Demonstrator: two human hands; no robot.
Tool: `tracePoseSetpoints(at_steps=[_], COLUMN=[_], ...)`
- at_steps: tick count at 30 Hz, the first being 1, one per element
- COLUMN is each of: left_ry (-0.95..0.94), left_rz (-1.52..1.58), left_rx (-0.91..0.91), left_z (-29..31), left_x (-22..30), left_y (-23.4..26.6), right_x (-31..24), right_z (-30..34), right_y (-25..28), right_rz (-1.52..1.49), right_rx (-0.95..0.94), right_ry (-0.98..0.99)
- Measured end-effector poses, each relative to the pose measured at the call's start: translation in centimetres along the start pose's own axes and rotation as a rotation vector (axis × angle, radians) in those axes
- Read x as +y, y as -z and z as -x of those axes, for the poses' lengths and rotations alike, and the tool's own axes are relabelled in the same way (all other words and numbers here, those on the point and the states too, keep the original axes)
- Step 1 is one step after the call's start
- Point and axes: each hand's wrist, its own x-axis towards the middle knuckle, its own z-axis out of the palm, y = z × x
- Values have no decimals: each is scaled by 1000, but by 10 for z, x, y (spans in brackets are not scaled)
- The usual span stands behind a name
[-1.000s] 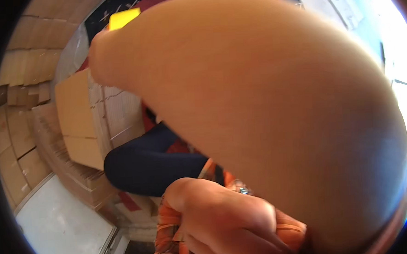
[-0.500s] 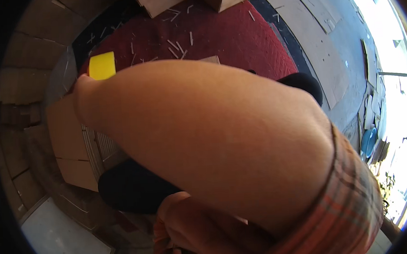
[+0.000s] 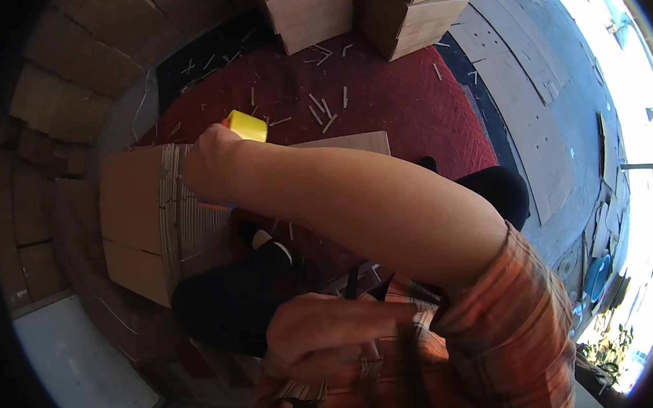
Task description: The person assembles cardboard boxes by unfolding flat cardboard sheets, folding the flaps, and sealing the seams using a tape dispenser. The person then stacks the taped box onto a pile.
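A yellow item (image 3: 248,126) is gripped in the right hand (image 3: 210,162), nearer the cardboard stack (image 3: 130,203) by the red mat (image 3: 395,97)'s left edge; grip unclear for the left hand (image 3: 322,331).

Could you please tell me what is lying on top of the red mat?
Thin pale strips lie scattered on the red mat, and cardboard boxes stand at its far edge. The right forearm covers part of it; what lies there cannot be seen.
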Motion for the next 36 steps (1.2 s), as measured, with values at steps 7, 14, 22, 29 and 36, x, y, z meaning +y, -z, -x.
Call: tracePoseSetpoints(at_steps=[7,14,22,29,36], left_ry=[242,554,559,622,437], left_rz=[324,536,469,719,83], left_rx=[1109,1049,915,1016,1268], left_z=[47,45,24,28,32], left_x=[-87,-114,-112,-151,-183], left_y=[71,83,71,77,94], right_x=[73,75,71,68,63], right_z=[103,162,182,188,181], right_y=[-34,-60,-70,-89,-99], right_rz=[-678,-1022,-1022,-1111,-1011], right_rx=[24,65,83,68,-21], right_ry=[-414,-503,-501,-488,-585])
